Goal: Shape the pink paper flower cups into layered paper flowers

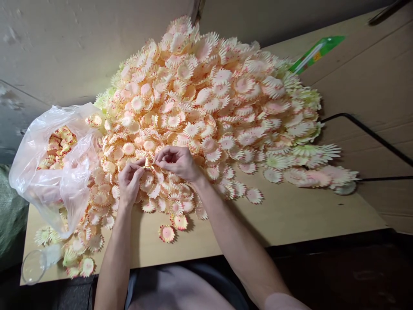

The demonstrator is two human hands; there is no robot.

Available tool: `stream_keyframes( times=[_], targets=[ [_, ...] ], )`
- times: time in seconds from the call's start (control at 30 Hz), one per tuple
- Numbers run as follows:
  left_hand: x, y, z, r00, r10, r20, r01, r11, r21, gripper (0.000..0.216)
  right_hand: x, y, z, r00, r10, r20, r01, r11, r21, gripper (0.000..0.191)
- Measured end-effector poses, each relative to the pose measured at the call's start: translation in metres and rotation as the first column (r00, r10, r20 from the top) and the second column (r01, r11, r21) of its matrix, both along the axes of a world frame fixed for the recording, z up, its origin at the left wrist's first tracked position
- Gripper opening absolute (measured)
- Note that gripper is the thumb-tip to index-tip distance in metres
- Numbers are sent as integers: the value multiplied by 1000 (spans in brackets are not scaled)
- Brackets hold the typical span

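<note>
A big heap of artificial flower petal pieces [190,129], cream and pale pink with toothed, red-tipped edges, spreads over the table. At its near side, my left hand [129,181] is closed in a pinch, thumb against fingers. My right hand [179,163] faces it, also pinching. Between the fingertips shows a small cream petal piece [147,163]; its outline blends with the heap behind, and the fingers partly hide it. Two loose petal pieces with redder edges, one of them a round petal piece [167,234], lie in front of the heap between my forearms.
A translucent plastic bag [74,181] holding more folded petal pieces stands at the left. A clear round container [34,267] sits at the table's near left corner. A green packet [318,54] leans behind the heap. Dark metal rods [374,131] stick out at the right beside cardboard [364,94].
</note>
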State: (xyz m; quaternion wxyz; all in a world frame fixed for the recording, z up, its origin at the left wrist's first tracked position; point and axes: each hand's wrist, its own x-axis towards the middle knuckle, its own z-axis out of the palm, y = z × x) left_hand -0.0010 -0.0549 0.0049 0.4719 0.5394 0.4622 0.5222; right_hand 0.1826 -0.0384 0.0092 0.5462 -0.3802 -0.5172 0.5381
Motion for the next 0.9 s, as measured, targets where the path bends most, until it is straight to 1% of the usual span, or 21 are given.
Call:
stream_keyframes(
  times=[0.1,0.17,0.23,0.3,0.4,0.47,0.63,0.8,0.9],
  targets=[
    [-1,-1,-2,997,-29,-69,32,999,40,15,0,-2,1,997,50,66,-52,998,37,8],
    [0,-2,-3,994,-30,-108,35,998,51,16,0,-3,3,992,71,101,-77,995,57,7],
    [0,-3,-3,991,-16,-134,23,998,56,17,0,-5,5,990,95,104,-102,992,68,9],
    [1,-3,-4,988,-8,-151,17,998,58,17,-1,-5,5,991,104,84,-108,993,50,9],
    [2,-3,-5,989,-5,-150,16,997,69,16,-3,-6,3,997,65,49,-65,998,4,18],
    [1,-3,-6,990,8,-140,4,996,87,16,-5,-6,2,997,54,59,-53,998,-19,24],
    [-1,-4,-4,989,-4,-147,18,996,92,17,-4,-7,6,978,131,164,-130,991,-18,22],
    [2,-6,-1,990,-25,-140,40,994,105,16,-3,-7,5,980,142,140,-139,990,-26,22],
    [4,-5,-1,988,5,-155,14,993,119,19,-4,-6,2,979,163,121,-160,987,-29,25]
  ],
)
